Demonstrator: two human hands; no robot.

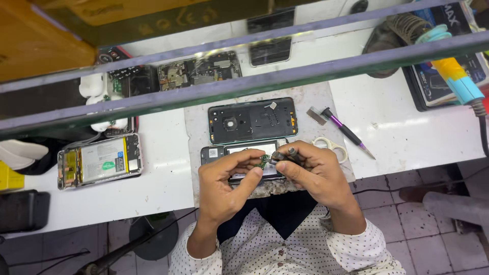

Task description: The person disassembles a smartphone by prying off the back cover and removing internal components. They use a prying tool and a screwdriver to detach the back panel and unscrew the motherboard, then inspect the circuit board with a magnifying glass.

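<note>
White workbench below us: we are pinching a small green circuit board in left hand, right hand gripping a screwdriver at three o'clock, steadying it over the opened phone.

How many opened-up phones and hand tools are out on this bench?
Opened phones and phone parts: 4 (under the hands, back cover, left phone, upper board)
Hand tools: 3 (purple-handled tool, scissors, soldering iron)
Total: 7

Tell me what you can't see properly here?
Head view only:
- Small green part: too small, pinched under the left hand fingers.
- Tool tip: hidden by the right hand.
- Open phone: lower half covered by both hands.
- Soldering iron: cut off by right edge.
</note>
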